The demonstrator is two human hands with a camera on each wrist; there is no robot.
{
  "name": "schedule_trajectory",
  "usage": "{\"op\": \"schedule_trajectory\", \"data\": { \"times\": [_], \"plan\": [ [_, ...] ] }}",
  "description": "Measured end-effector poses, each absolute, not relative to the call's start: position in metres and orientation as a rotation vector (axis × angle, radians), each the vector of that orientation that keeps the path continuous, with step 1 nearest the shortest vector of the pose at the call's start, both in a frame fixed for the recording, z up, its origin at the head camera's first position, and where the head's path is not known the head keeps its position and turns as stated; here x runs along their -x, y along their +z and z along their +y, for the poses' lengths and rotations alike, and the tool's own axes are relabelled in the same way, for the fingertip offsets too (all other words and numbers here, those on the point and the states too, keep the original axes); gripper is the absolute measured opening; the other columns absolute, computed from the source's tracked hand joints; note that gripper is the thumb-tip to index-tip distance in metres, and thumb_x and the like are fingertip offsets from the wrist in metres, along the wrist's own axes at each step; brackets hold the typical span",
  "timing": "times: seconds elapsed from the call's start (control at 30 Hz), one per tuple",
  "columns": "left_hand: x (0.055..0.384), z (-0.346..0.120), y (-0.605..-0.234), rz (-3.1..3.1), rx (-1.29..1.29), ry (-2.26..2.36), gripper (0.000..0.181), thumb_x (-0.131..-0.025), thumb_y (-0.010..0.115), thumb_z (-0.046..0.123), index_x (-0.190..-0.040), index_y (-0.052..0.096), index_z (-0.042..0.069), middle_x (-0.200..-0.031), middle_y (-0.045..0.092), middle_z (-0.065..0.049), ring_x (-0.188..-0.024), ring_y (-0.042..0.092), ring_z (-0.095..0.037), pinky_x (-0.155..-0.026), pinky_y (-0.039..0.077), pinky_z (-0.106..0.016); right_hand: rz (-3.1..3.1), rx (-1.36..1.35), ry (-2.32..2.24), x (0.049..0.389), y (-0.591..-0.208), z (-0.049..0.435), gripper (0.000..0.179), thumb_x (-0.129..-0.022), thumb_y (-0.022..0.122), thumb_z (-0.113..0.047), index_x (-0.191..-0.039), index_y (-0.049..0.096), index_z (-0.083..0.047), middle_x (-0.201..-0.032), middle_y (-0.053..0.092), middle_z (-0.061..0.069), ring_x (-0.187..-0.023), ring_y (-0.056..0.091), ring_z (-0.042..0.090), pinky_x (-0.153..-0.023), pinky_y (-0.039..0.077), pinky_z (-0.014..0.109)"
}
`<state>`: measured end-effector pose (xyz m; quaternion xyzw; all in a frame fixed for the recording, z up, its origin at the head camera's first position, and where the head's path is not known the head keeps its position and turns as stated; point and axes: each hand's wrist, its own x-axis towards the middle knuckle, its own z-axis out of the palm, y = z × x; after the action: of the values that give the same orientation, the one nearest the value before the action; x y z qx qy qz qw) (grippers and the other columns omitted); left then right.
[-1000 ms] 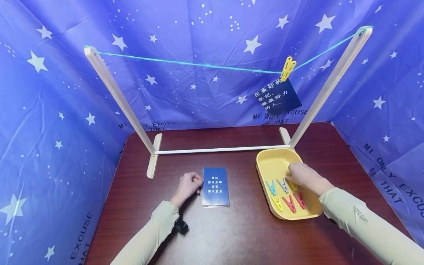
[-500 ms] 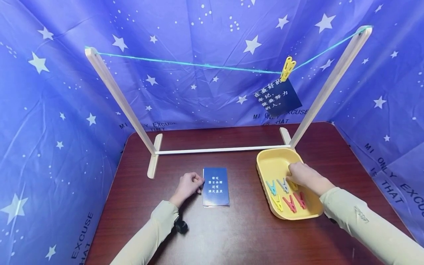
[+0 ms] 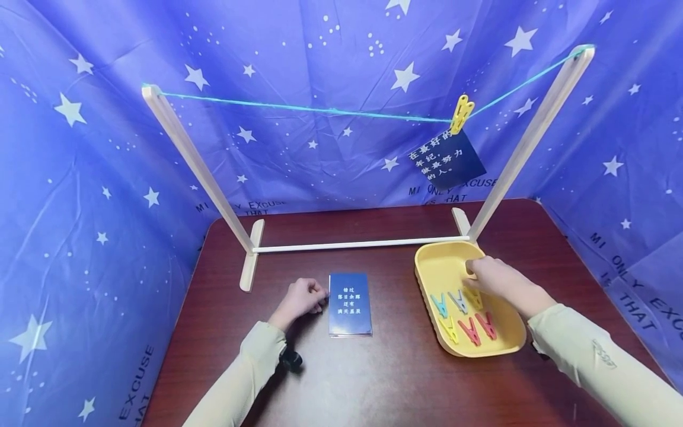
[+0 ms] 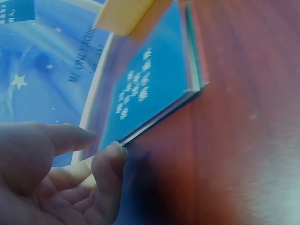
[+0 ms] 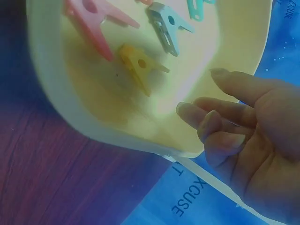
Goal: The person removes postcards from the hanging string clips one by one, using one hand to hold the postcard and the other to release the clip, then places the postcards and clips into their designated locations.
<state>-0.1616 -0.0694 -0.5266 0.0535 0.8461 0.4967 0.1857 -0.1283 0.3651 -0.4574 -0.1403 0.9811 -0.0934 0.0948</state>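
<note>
Beside a stack of blue cards (image 3: 349, 325) with white writing, my left hand (image 3: 300, 298) rests with loosely bent fingers. The left wrist view puts a fingertip (image 4: 115, 152) right at the stack's near corner (image 4: 123, 138), with the thumb and another finger spread apart. My right hand (image 3: 493, 276) is over the yellow tray (image 3: 437, 258), its fingers loosely bent and nothing between them. Near it in the tray lie a yellow clothespin (image 5: 138, 68), a grey one and a blue clothespin (image 3: 440, 305). Red clothespins (image 3: 471, 332) and another yellow clothespin (image 3: 450, 330) lie closer to me.
Behind the cards stands a wooden frame (image 3: 197, 160) with a white crossbar (image 3: 357, 244). A green string (image 3: 299, 108) spans its posts; on it a yellow clothespin (image 3: 461, 114) holds a tilted dark card (image 3: 453, 163). Starry blue cloth (image 3: 341, 178) surrounds the table.
The head view has shifted slightly. My right hand has drawn a little to the right, showing more of the yellow clothespin beside it. The left hand stays beside the cards.
</note>
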Motion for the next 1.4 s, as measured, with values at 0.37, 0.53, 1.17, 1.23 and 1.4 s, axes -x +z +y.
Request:
{"op": "schedule_trajectory", "data": {
  "times": [0.37, 0.53, 1.17, 1.23, 1.4],
  "plan": [
    [0.172, -0.066, -0.509, 2.529, -0.246, 1.433, 0.014, -0.099, 0.070, 0.015, -0.090, 0.071, 0.005, -0.077, 0.075, -0.014, -0.063, 0.073, -0.030, -0.058, 0.057, -0.032, 3.014, 0.637, -0.265, 0.129, -0.453, 0.356, 0.019, -0.090, 0.080, -0.014, -0.091, 0.067, 0.000, -0.078, 0.064, 0.007, -0.062, 0.058, 0.020, -0.057, 0.054, 0.039],
    [0.178, -0.059, -0.502, 2.686, -0.289, 1.453, 0.011, -0.097, 0.071, 0.020, -0.095, 0.075, 0.009, -0.079, 0.076, -0.003, -0.067, 0.073, -0.020, -0.072, 0.055, -0.030, 3.076, 0.842, -0.254, 0.136, -0.438, 0.347, 0.017, -0.089, 0.081, -0.013, -0.093, 0.068, -0.002, -0.082, 0.066, 0.009, -0.064, 0.063, 0.022, -0.058, 0.056, 0.043],
    [0.202, -0.014, -0.451, 2.563, -0.479, 1.757, 0.017, -0.098, 0.073, 0.019, -0.109, 0.076, 0.006, -0.094, 0.078, -0.012, -0.063, 0.073, -0.030, -0.065, 0.060, -0.032, 3.264, 1.119, -0.166, 0.146, -0.367, 0.329, 0.021, -0.083, 0.085, -0.010, -0.097, 0.069, -0.005, -0.093, 0.065, 0.015, -0.056, 0.061, 0.023, -0.051, 0.054, 0.050],
    [0.207, -0.008, -0.446, 2.582, -0.514, 1.751, 0.018, -0.098, 0.073, 0.020, -0.110, 0.076, 0.007, -0.094, 0.079, -0.011, -0.061, 0.073, -0.032, -0.066, 0.057, -0.028, 3.286, 1.149, -0.174, 0.149, -0.358, 0.329, 0.024, -0.082, 0.085, -0.008, -0.101, 0.071, -0.003, -0.097, 0.067, 0.016, -0.059, 0.064, 0.023, -0.054, 0.056, 0.050],
    [0.217, 0.004, -0.432, 2.598, -0.590, 1.781, 0.018, -0.098, 0.074, 0.020, -0.111, 0.076, 0.007, -0.094, 0.079, -0.009, -0.059, 0.072, -0.026, -0.061, 0.055, -0.026, 3.313, 1.283, -0.197, 0.159, -0.331, 0.324, 0.024, -0.081, 0.085, -0.006, -0.099, 0.070, -0.005, -0.086, 0.063, 0.007, -0.063, 0.061, 0.019, -0.054, 0.055, 0.046]
  ]
}}
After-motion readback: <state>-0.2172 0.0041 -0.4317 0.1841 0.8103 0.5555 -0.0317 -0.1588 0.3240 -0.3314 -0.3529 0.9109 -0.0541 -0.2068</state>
